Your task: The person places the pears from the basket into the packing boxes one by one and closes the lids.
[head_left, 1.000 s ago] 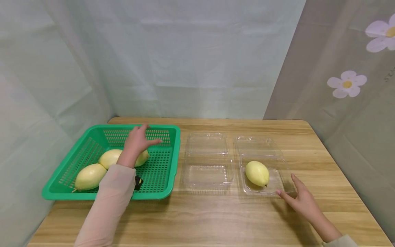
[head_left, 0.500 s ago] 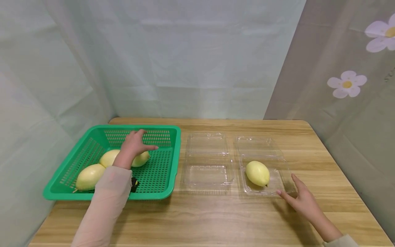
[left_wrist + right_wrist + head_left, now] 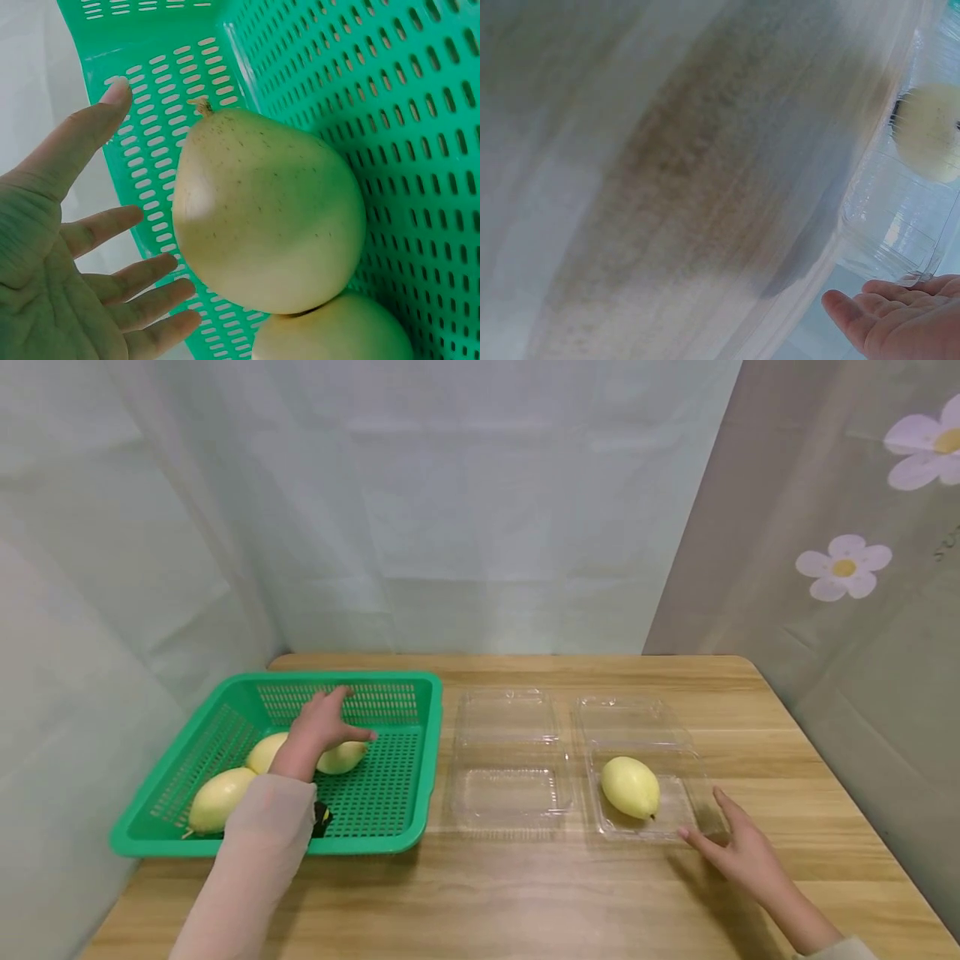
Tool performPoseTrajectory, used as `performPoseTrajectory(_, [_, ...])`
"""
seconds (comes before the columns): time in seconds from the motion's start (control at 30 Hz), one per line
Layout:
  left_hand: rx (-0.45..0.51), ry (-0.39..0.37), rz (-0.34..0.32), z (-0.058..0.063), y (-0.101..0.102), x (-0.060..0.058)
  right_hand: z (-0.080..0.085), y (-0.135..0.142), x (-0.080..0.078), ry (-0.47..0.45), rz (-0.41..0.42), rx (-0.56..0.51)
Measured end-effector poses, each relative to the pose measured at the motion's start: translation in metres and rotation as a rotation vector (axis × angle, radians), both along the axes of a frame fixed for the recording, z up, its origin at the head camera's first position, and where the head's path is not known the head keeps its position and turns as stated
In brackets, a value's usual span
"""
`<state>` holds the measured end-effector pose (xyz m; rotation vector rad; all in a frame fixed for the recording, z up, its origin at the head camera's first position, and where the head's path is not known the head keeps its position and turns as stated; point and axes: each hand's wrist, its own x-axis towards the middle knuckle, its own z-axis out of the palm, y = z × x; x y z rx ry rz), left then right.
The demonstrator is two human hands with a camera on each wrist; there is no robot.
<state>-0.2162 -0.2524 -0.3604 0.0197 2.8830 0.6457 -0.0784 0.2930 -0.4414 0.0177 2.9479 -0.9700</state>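
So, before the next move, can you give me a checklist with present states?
1. Left hand open, over the perforated green basket: ok.
2. Basket pears available: ok, at least three.
3. Grip on a basket pear: not ok, left hand holds nothing.
4. Left clear clamshell open, no pear inside: ok.
5. Right clear clamshell open, one pear inside: ok.
6. Right hand steadying right clamshell: cannot tell, contact unclear.

In the head view, the left hand (image 3: 321,727) partly hides a pear (image 3: 341,759), its sleeve (image 3: 272,810) a black object (image 3: 321,821). Beside the right hand (image 3: 904,319), the tabletop (image 3: 682,180) blurs in the wrist view.
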Motion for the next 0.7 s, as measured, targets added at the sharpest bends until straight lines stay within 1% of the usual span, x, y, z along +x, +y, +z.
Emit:
performPoseTrajectory(0.1, [0.004,-0.001,-0.015,-0.001,-0.002,0.001,0.000,0.001,0.000,-0.001,0.004,0.002])
performPoseTrajectory(0.2, [-0.001,0.003,-0.047,-0.001,-0.004,0.001,0.001,0.000,0.001,0.003,0.003,0.002])
performPoseTrajectory(0.33, [-0.001,-0.020,-0.081,-0.002,-0.008,0.001,0.001,-0.001,0.001,0.007,-0.002,0.004])
performPoseTrajectory(0.57, [0.034,-0.083,-0.104,-0.005,-0.015,-0.001,0.001,0.000,0.000,0.008,0.000,0.000])
performPoseTrajectory(0.7, [0.040,-0.089,-0.111,-0.007,-0.017,-0.002,0.002,0.000,-0.001,0.014,0.000,-0.005])
